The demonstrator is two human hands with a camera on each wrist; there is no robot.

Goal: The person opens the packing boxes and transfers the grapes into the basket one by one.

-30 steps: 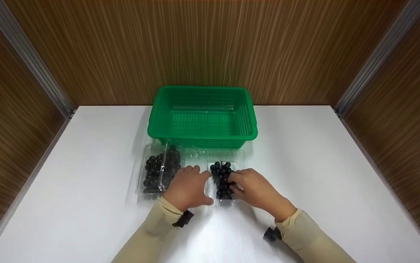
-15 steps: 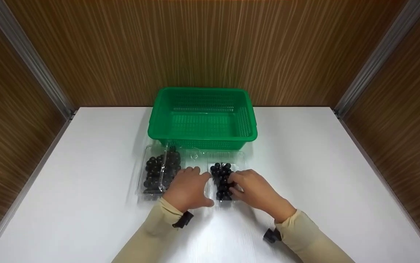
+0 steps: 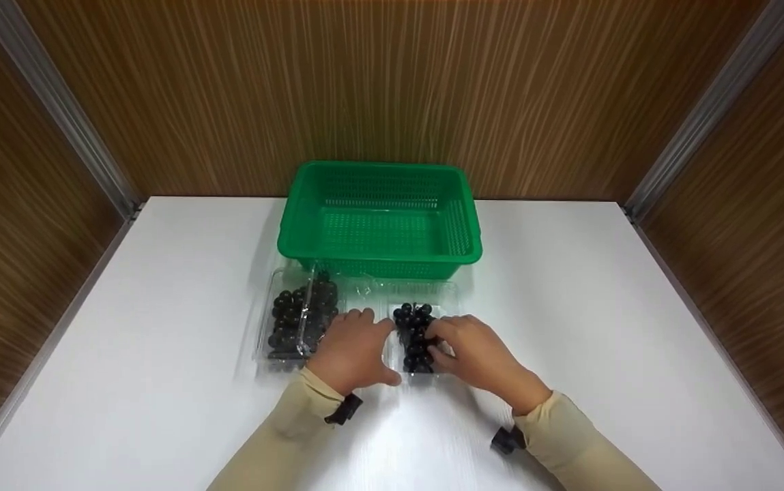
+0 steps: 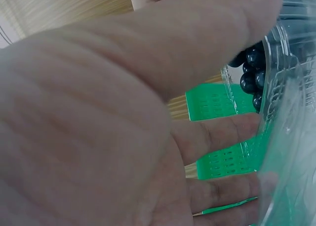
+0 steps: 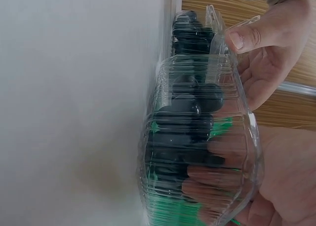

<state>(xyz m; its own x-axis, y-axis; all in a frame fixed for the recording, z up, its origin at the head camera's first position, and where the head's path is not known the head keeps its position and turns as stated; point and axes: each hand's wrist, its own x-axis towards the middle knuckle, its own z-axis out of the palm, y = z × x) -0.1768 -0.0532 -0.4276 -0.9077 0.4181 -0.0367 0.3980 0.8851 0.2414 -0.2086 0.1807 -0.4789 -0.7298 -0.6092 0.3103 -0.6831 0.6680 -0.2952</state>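
Dark grapes (image 3: 413, 334) lie in the right half of a clear hinged plastic container (image 3: 422, 293), its two halves spread out side by side. My right hand (image 3: 477, 354) reaches over that half's right rim; its fingers and thumb grip the grapes, fingertips partly hidden among them. My left hand (image 3: 354, 351) rests over the middle of the container, palm down, its thumb spread and fingers extended. In the left wrist view, the fingers (image 4: 222, 137) are straight beside the clear plastic. More dark grapes (image 3: 289, 317) show through clear plastic in the left half.
A green slotted plastic basket (image 3: 381, 262) stands right behind the container, nothing inside it. Both sit on a white tabletop (image 3: 569, 286). Wood-grain panels (image 3: 392, 82) rise behind and at both sides.
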